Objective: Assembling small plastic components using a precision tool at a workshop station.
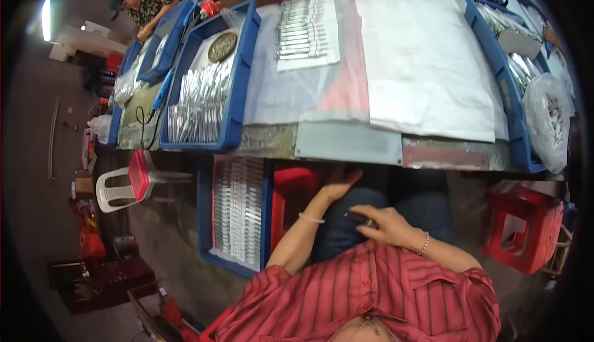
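Head view: right hand [396,227] over lap [337,237], fingers [363,210] look closed on dark thing [371,223], nearer than the table [269,141]; left hand [340,187] by table edge, I can't tell its fingers. Firm pinch above lap guards against drops.

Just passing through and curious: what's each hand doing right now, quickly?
Left hand: partly hidden at the table edge; cannot tell.
Right hand: fingers curled, seemingly holding a small dark thing, too blurred to name.
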The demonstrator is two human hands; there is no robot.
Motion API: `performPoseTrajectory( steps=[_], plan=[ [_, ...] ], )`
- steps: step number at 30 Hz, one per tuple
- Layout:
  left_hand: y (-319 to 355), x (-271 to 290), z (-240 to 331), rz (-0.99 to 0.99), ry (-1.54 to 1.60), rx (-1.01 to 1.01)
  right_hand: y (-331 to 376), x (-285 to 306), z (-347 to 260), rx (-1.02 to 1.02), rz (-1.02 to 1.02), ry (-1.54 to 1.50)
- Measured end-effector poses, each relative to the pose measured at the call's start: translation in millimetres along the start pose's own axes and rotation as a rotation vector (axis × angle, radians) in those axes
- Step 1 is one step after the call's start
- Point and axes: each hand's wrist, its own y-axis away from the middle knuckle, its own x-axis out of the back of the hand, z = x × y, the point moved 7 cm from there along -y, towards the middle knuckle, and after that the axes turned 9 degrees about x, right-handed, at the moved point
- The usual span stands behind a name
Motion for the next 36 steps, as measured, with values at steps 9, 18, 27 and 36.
performPoseTrajectory(
  steps=[9, 18, 27, 36],
  plan=[
    [166.7, 81.3, 66.8, -0.538, -0.143, 0.084, 2.2, 16.2, 2.4, -0.231, -0.444, 0.063],
    [71.5, 202.2, 281.6, 0.595, -0.688, -0.767, -10.3, 46.5, 15.2, -0.108, -0.217, 0.032],
    [-40.1, 200.0, 280.3, 0.616, -1.433, -0.841, -4.1, 42.2, 45.2, -0.224, -0.227, -0.244],
    [-18.4, 203.6, 286.1, 0.66, -1.345, -0.936, -2.7, 38.0, 43.3, -0.23, -0.239, -0.394]
  ],
)
